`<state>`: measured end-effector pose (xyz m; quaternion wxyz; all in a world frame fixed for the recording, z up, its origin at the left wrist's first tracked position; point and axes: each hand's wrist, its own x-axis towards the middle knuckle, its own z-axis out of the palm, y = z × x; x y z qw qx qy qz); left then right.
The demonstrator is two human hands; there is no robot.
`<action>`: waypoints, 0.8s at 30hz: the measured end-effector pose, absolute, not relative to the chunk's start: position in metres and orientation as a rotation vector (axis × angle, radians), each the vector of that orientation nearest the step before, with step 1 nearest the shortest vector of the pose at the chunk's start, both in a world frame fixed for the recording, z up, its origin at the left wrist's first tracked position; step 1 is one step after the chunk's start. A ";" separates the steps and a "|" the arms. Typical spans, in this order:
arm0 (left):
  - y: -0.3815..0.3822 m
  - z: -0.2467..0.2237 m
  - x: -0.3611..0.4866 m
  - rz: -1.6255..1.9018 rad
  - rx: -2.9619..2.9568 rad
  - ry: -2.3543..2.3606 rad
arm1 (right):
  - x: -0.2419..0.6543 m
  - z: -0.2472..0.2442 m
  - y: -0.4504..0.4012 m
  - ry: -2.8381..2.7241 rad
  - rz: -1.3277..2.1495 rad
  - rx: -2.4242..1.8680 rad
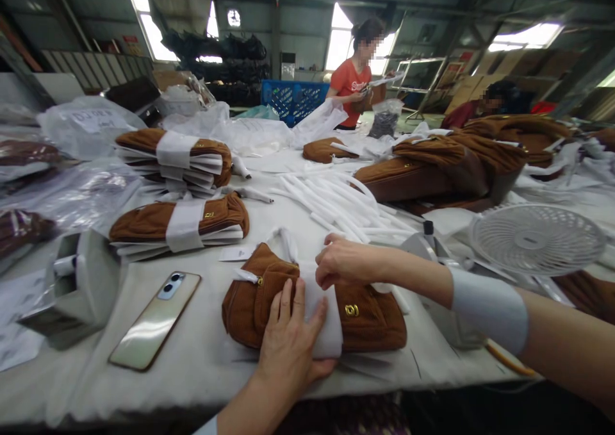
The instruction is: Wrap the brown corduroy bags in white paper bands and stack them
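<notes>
A brown corduroy bag [375, 332] with a gold clasp lies in front of me, a white wrapping band [331, 332] around its middle. My left hand [291, 332] rests flat over the bag and the band, fingers spread, the thumb low by the bag's near edge. Over the band's far part, my right hand [341, 262] has its fingers curled together in a pinch. Whatever is between those fingertips is hidden. A white-wrapped strap [288, 244] and a white tag [236, 254] stick out behind the bag.
Left of the bag lie a phone [156, 320] and a grey tape dispenser [86, 287]. Banded brown bags [144, 223] are behind them. White tubes [331, 201], more brown bags [432, 166] and a fan [535, 239] stand beyond my right arm. A person in red [348, 79] works farther back.
</notes>
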<state>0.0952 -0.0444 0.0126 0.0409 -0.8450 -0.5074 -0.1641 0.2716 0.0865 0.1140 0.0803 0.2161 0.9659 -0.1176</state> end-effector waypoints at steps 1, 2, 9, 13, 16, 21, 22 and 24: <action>-0.044 0.012 0.095 -0.512 -2.584 -1.552 | 0.266 0.112 0.090 2.868 -0.309 0.638; -0.044 0.012 0.095 -0.522 -2.581 -1.549 | 0.262 0.110 0.093 2.847 -0.270 0.628; -0.041 0.009 0.093 -0.506 -2.608 -1.544 | 0.243 0.098 0.111 2.723 -0.187 0.471; -0.040 0.016 0.093 -0.511 -2.629 -1.555 | 0.241 0.100 0.117 2.736 -0.258 0.438; -0.037 0.023 0.095 -0.474 -2.633 -1.609 | 0.240 0.103 0.118 2.726 -0.353 0.459; -0.033 0.025 0.099 -0.442 -2.600 -1.677 | 0.238 0.102 0.123 2.750 -0.690 0.746; -0.033 0.023 0.099 -0.448 -2.592 -1.669 | 0.237 0.101 0.126 2.714 -0.809 0.834; -0.033 0.020 0.099 -0.460 -2.573 -1.641 | 0.236 0.100 0.132 2.572 -1.069 0.987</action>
